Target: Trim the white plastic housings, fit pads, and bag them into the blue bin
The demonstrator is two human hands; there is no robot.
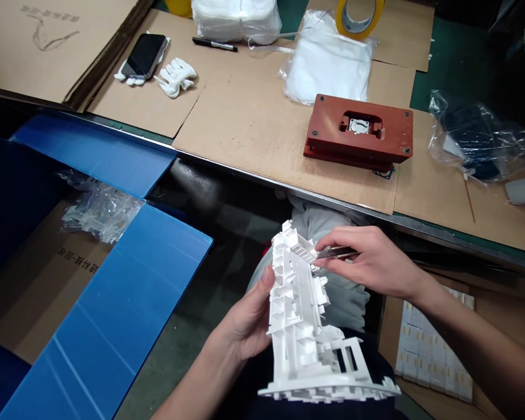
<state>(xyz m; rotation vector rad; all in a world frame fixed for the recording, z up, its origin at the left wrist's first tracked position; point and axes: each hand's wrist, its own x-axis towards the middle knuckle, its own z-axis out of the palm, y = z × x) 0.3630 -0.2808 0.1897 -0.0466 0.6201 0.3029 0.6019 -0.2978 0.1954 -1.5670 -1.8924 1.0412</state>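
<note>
A long white molded plastic part [300,291] with many ribs and slots is tilted over my lap. My left hand [251,321] is wrapped round its left side, thumb on the edge. My right hand [367,259] pinches a pair of dark tweezers [338,252]. The tips reach the upper right of the plastic part; whether they grip any small piece there I cannot tell. On the table above stands a red-brown fixture block [328,125] with a small metal piece [359,126] in its recess.
Along the table's cardboard top [240,116] lie a phone [144,55], white gloves [177,77], a pen [214,44], bagged white sheets [330,64] and a tape roll [359,17]. A blue bin flap [114,315] rises at left. Lower right, a box holds white pieces [433,350].
</note>
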